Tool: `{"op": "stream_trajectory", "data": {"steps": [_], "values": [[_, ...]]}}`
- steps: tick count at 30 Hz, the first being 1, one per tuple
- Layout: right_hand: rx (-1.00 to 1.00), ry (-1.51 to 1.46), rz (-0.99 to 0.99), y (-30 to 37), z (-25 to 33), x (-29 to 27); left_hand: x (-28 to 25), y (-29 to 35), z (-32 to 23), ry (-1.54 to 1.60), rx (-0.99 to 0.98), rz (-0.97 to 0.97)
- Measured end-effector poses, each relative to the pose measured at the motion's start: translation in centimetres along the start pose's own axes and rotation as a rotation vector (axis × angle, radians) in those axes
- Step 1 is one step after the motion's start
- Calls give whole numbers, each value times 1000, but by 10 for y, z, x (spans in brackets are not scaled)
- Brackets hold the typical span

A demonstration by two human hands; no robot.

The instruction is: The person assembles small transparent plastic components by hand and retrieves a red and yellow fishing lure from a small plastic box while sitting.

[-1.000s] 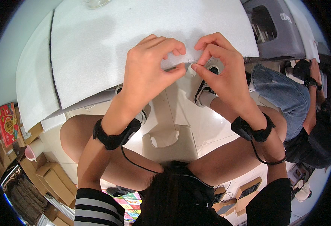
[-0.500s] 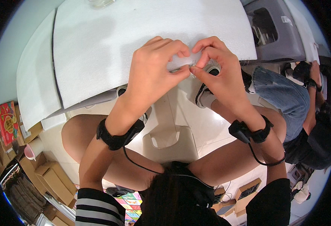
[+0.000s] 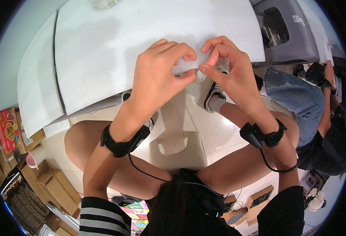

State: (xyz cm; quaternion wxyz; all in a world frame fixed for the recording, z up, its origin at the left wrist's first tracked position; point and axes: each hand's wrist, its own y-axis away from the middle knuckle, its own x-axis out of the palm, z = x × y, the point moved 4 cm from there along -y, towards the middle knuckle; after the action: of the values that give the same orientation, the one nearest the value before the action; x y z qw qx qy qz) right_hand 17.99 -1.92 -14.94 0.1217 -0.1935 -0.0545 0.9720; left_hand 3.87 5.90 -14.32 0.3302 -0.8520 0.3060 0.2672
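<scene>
My left hand is held near the front edge of the white foam-like sheet covering the table. Its upper fingers curl over, clear of the thumb, while the thumb tip seems pressed against another fingertip. Facing it from the right is my right hand, its thumb and a bent finger pinched close together, the top finger raised. A narrow gap separates the two thumbs. Whatever either pinch holds is too small to make out. A black strap with a cable circles my left wrist; another strap circles my right wrist.
A clear round container stands at the sheet's far edge. A grey plastic piece with an opening is at the right. Another person in jeans sits close on my right. Cardboard boxes and a red package lie at left.
My hands have drawn slightly apart at the thumbs, which were together before. The clear container shows lower in the view.
</scene>
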Motion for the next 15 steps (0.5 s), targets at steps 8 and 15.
{"op": "stream_trajectory", "data": {"steps": [8, 15], "values": [[-37, 5, -25, -6, -1, -10, -2, -6, 3, 131, -8, 76], [-74, 85, -9, -6, 6, -9, -3, -10, 9, 524, -239, 137]]}}
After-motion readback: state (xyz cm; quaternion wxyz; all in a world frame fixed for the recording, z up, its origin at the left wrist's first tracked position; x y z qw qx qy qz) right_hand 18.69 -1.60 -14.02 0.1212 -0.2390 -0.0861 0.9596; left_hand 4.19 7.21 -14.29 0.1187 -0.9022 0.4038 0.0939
